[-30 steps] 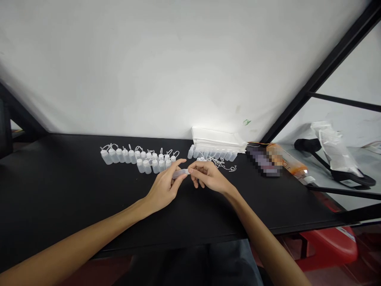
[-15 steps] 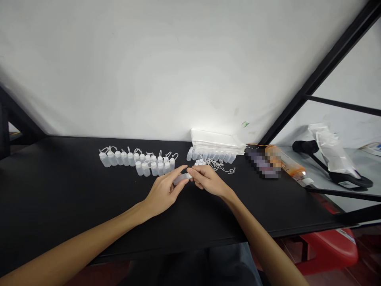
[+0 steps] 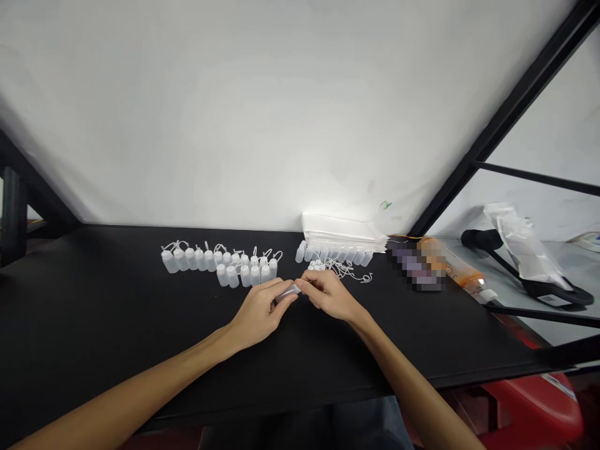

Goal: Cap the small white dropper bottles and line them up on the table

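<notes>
My left hand [image 3: 263,310] is wrapped round a small translucent squeeze bottle [image 3: 287,293], tilted almost flat above the black table. At the bottle's white top end, the fingertips of my right hand [image 3: 330,294] are pinched together on the cap, which they mostly hide. Just behind my right hand lie small white caps [image 3: 316,265] and a tangle of thin white cords [image 3: 344,270]. To the left, capped bottles [image 3: 206,259] stand in a row with white loops on their tops, and a shorter row [image 3: 246,275] stands in front of them.
More small bottles [image 3: 335,254] line the front of a stack of white sheets or bags [image 3: 342,230] by the wall. Further right lie a blurred-out item [image 3: 415,265] and an orange-labelled bottle [image 3: 457,269]. A black metal frame [image 3: 487,137] borders the table [image 3: 117,331]; a red stool [image 3: 539,409] stands below.
The view has tilted slightly, so everything sits lower in the picture. Both hands keep hold of the bottle; my right fingers have shifted a little at its top.
</notes>
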`<state>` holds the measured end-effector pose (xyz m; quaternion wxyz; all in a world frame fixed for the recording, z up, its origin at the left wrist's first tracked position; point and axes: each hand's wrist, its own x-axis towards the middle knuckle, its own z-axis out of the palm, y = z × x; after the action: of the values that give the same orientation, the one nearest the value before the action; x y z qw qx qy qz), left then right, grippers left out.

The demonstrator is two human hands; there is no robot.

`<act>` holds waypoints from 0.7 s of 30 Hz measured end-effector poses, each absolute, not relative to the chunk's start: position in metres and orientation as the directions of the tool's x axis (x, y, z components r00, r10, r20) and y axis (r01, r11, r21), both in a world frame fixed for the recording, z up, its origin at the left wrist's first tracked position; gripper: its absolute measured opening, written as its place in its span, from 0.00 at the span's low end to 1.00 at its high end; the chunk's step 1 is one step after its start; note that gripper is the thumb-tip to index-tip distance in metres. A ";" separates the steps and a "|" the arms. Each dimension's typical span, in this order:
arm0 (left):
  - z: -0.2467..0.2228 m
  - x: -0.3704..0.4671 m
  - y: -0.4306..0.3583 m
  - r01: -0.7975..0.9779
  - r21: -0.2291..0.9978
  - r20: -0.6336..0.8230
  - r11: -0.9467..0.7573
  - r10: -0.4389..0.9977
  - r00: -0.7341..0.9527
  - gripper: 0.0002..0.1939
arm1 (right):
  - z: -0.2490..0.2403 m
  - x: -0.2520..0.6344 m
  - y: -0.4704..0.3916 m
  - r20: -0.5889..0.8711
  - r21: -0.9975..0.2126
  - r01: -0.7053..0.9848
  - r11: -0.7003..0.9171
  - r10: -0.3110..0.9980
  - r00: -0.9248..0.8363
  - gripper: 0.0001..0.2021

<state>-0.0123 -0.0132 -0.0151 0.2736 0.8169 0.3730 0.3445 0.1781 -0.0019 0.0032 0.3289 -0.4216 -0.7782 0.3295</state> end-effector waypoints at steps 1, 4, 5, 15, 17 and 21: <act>-0.015 -0.012 -0.013 0.423 0.696 0.363 -0.580 0.793 0.489 0.14 | 0.003 0.178 -0.001 0.237 -0.777 0.453 0.437 0.870 -0.432 0.21; -0.015 -0.012 -0.013 0.423 0.694 0.363 -0.583 0.790 0.493 0.14 | 0.001 0.177 0.000 0.234 -0.758 0.476 0.445 0.868 -0.439 0.23; -0.015 -0.012 -0.013 0.419 0.701 0.358 -0.577 0.793 0.493 0.14 | 0.001 0.177 0.000 0.229 -0.760 0.478 0.439 0.870 -0.436 0.24; -0.009 -0.012 -0.013 0.383 0.791 0.280 -0.478 0.839 0.467 0.17 | 0.007 0.178 -0.004 0.168 -0.871 0.350 0.345 0.879 -0.447 0.17; -0.011 -0.012 -0.014 0.401 0.770 0.293 -0.496 0.833 0.469 0.17 | 0.006 0.178 -0.004 0.162 -0.853 0.380 0.357 0.874 -0.458 0.18; -0.012 -0.012 -0.016 0.421 0.719 0.342 -0.553 0.809 0.479 0.16 | 0.003 0.177 -0.002 0.156 -0.831 0.413 0.372 0.869 -0.469 0.22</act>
<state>-0.0117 -0.0162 -0.0124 0.2828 0.8120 0.3785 0.3426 0.1766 -0.0022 0.0034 0.3039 -0.4160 -0.7705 0.3755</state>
